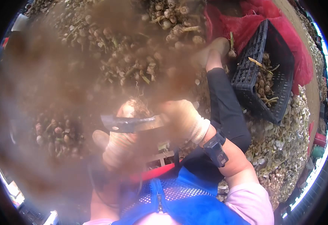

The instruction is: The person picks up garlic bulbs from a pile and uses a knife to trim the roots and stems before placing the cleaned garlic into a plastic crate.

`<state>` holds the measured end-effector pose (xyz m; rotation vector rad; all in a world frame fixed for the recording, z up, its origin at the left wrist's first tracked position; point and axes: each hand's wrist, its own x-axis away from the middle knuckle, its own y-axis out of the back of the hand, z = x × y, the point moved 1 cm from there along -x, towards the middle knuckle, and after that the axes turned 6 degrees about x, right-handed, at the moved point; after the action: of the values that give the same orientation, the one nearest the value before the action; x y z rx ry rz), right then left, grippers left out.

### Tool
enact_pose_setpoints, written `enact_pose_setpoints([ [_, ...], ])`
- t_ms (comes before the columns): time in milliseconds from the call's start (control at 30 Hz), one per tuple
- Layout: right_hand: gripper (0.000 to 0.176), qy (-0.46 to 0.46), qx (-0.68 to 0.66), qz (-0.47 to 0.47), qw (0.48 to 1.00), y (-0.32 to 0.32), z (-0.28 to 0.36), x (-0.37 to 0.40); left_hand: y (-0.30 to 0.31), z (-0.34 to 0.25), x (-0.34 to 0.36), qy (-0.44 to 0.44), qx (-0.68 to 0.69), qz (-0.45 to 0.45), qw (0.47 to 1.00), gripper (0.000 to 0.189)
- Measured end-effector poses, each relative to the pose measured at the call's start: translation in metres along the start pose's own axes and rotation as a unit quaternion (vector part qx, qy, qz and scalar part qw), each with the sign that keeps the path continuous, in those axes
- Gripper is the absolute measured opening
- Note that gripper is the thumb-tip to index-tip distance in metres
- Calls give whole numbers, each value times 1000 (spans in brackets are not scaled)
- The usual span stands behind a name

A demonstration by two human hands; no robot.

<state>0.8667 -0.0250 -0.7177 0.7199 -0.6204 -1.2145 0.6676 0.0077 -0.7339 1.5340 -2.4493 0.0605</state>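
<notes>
In the head view, brown smears on the lens blur much of the left and middle. My right hand (184,118), in a pale work glove, is closed around the handle of a short knife (128,125). Its dark metal blade points left, across the front of my left hand (117,148). That hand is gloved too, with its fingers closed around a garlic bulb (140,108) whose roots stick up just beyond the blade. Smears hide part of the bulb and the lower fingers.
Heaped garlic (134,63) covers the ground ahead. On the right, a black plastic crate (252,71) stands tilted with some garlic inside, beside red mesh netting (242,26). My outstretched leg (224,101) lies left of the crate. Peelings and garlic scraps (280,146) spread along the right.
</notes>
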Motion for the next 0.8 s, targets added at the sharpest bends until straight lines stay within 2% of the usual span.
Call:
enact_pose_setpoints([
  [67, 11, 17, -7, -19, 1000, -2, -2, -1, 4, 1, 3, 9, -6, 24, 1000, 56],
  [133, 10, 33, -33, -68, 997, -10, -9, -1, 6, -7, 9, 66, 18, 56, 996, 55],
  [167, 11, 48, -55, -73, 995, -17, -18, -2, 5, -23, 11, 122, 63, 67, 988, 54],
  [233, 11, 78, -101, -84, 988, -28, -33, -2, 1, -31, 16, 150, 118, 77, 979, 53],
  [267, 12, 78, -134, -91, 984, -27, -35, -2, -1, -28, 17, 120, 128, 73, 982, 52],
  [367, 12, 68, -90, -71, 991, -45, -51, 0, 12, -6, 22, 127, 197, 112, 966, 38],
  [433, 14, -55, -77, -25, 995, -69, -85, 8, 28, -5, 32, 206, 431, 94, 873, 30],
  [467, 17, -116, -69, 0, 991, -81, -101, 12, 46, -1, 27, 125, 388, 31, 912, 33],
  [500, 17, -123, -93, -35, 987, -73, -97, 5, 65, 3, 23, 47, 324, -43, 944, 37],
  [567, 17, -105, -117, -72, 985, -61, -79, -10, 105, 0, 17, -95, 160, -197, 963, 44],
  [600, 17, -106, -133, -93, 981, -57, -72, -12, 126, -7, 14, -156, 58, -284, 944, 47],
  [667, 17, -145, -157, -106, 971, -49, -69, -11, 125, -72, -12, -169, 219, -495, 824, 37],
  [733, 17, -196, -176, -111, 958, -36, -57, -13, 161, -54, -21, -111, 284, -490, 817, 28],
  [767, 17, -181, -174, -112, 961, -37, -53, -15, 191, -6, -28, -79, 187, -480, 853, 28],
  [800, 16, -166, -172, -115, 964, -38, -51, -18, 181, 26, -41, -62, 136, -436, 887, 33],
])
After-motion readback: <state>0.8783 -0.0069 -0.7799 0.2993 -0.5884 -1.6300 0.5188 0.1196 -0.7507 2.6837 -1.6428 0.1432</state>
